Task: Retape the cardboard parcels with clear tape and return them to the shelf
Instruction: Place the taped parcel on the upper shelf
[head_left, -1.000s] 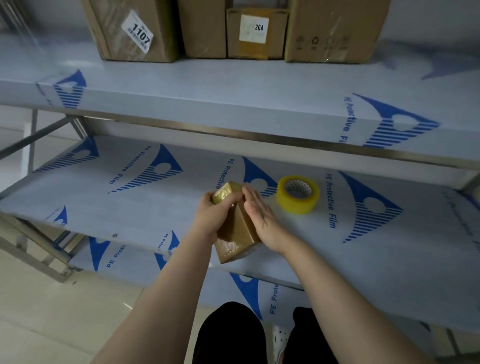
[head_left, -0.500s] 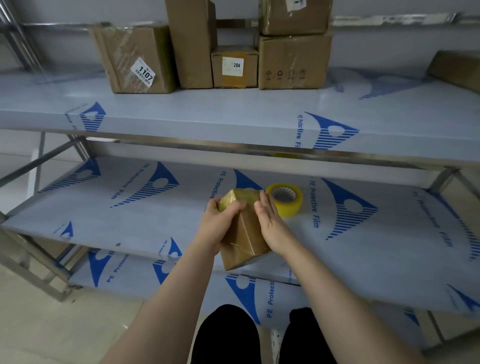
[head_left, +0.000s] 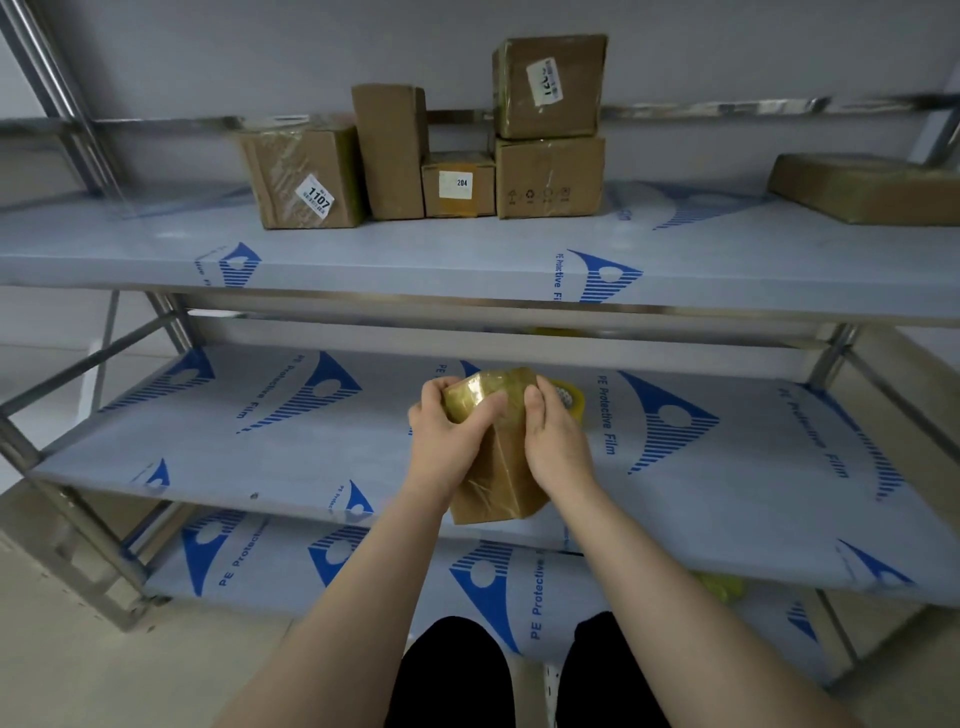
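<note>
A person's left hand curls round the upper left corner of a small parcel, thumb laid across its glossy front, while the right hand clasps the opposite side, fingers wrapped behind and thumb on the near face. Between them the parcel stands on end, slightly tilted, over the front edge of the middle shelf; it appears lifted clear of the film-covered board, though its base is too close to the edge to be sure. Just behind the right hand a yellow-cored tape roll lies on the same shelf, half hidden and untouched. The parcel shines with clear tape on every visible face, so its wrapping looks finished, and the step in hand seems to be the carry back to the upper shelf. There the other parcels wait: a box marked 1107, a tall box, a low box marked 204, two stacked boxes and a flat parcel far to the right. Some of these gleam with tape and others look plain (the tall box especially), which suggests more retaping is left.
</note>
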